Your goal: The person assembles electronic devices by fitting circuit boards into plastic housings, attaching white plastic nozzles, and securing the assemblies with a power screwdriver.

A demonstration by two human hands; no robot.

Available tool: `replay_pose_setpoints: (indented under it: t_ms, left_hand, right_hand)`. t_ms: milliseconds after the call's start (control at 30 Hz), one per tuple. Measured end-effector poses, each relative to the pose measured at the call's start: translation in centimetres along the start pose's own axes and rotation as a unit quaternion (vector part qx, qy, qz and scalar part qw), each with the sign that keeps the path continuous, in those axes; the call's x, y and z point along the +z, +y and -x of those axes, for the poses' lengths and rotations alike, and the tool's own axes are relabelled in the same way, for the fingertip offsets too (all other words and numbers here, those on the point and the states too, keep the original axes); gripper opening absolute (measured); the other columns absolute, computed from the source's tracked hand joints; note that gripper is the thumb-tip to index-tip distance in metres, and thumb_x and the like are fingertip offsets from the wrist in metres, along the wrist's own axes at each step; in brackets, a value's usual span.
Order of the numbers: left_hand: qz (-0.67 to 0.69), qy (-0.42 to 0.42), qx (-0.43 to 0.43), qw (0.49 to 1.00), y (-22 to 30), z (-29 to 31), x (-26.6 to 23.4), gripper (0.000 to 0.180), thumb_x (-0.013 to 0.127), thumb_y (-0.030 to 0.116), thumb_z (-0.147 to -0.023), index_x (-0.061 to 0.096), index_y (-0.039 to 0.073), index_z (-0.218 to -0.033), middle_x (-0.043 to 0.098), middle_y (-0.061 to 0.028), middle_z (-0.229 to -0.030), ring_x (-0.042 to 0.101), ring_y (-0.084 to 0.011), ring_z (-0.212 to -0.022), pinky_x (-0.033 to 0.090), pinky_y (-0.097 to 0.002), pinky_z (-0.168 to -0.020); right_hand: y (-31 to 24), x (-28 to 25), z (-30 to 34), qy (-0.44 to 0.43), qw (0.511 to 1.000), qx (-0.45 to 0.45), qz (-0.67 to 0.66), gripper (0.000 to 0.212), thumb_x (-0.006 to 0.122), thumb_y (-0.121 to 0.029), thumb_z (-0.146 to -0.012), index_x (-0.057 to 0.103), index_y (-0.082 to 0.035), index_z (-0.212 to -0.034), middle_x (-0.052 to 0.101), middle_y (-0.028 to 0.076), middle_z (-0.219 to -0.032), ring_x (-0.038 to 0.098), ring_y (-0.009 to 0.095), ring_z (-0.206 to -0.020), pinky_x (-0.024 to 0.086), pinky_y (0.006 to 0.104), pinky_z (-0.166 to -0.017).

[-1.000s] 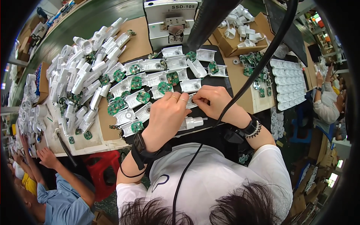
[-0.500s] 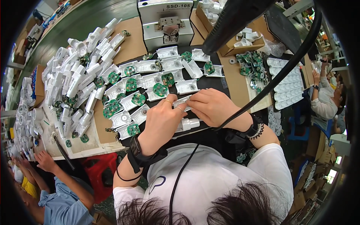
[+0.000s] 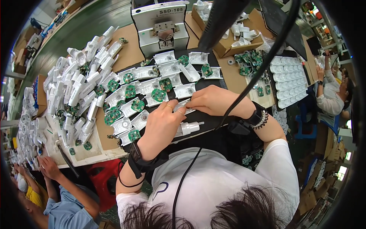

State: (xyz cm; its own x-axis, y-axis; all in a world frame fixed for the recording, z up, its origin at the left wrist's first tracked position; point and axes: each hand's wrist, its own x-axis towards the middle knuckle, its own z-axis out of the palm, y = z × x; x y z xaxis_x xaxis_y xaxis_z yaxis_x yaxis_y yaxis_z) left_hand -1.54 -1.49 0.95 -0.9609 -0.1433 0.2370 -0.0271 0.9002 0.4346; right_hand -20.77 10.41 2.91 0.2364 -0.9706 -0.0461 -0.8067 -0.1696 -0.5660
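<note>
My left hand has its fingers curled round a white plastic shell, which they partly cover. My right hand pinches at the far end of the same shell, fingertips pressed together. Whatever lies under those fingertips is hidden. Beside my left hand, close to the table edge, lies a white bottle-shaped plastic part with a thin tip. Just beyond my hands, an open white half-shell rests on the black mat, among several others wired to green circuit boards.
A heap of white plastic housings covers the left side. A silver machine stands at the back. To the right are piled circuit boards, a tray of white parts and a cardboard box. A black cable hangs across the view.
My right hand has shifted slightly left and its fingers have drawn in at the shell. My left hand stays at the shell. The whole view has shifted a little.
</note>
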Motion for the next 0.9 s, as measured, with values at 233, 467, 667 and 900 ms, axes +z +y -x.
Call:
replay_pose_setpoints:
  t_ms: [233, 467, 667, 900]
  left_hand:
    - [-0.001, 0.004, 0.0, 1.0, 0.2, 0.0, 0.0, 0.022, 0.071, 0.015, -0.078, 0.068, 0.005, -0.097, 0.064, -0.0157, -0.103, 0.064, -0.0286, -0.089, 0.054, -0.0361, -0.07]
    - [0.005, -0.001, 0.022, 1.0, -0.6, 0.1, 0.1, 0.021, 0.071, 0.014, -0.078, 0.07, 0.009, -0.099, 0.064, -0.0157, -0.105, 0.065, -0.0291, -0.089, 0.055, -0.0356, -0.068]
    - [0.01, 0.04, 0.023, 0.999, 0.1, 0.8, -0.5, 0.024, 0.072, 0.012, -0.077, 0.071, 0.012, -0.101, 0.064, -0.0147, -0.105, 0.065, -0.0283, -0.087, 0.054, -0.0348, -0.066]
    - [0.009, 0.124, 0.06, 0.99, 0.7, 1.5, -1.3, 0.029, 0.075, 0.009, -0.074, 0.072, 0.014, -0.102, 0.063, -0.0134, -0.108, 0.065, -0.028, -0.084, 0.054, -0.0347, -0.067]
  right_hand:
    - [0.2, 0.2, -1.0, -0.011, 0.999, -0.009, 0.045, 0.012, 0.063, -0.015, -0.084, 0.068, -0.006, -0.09, 0.065, 0.011, -0.079, 0.065, 0.031, -0.076, 0.053, 0.0392, -0.069]
    - [0.7, 1.6, -0.9, 0.03, 0.997, -0.007, 0.068, 0.011, 0.064, -0.016, -0.084, 0.065, -0.005, -0.085, 0.065, 0.011, -0.077, 0.065, 0.031, -0.073, 0.053, 0.0384, -0.067]
    - [-0.3, 0.3, 0.4, 0.117, 0.985, 0.072, -0.1, 0.014, 0.071, -0.012, -0.083, 0.063, -0.004, -0.09, 0.063, 0.005, -0.071, 0.064, 0.018, -0.062, 0.051, 0.0285, -0.057]
    - [-1.5, 0.0, 1.9, 0.181, 0.931, 0.132, -0.289, 0.016, 0.068, -0.009, -0.088, 0.063, -0.001, -0.101, 0.064, 0.0, -0.072, 0.059, 0.005, -0.06, 0.047, 0.0194, -0.053]
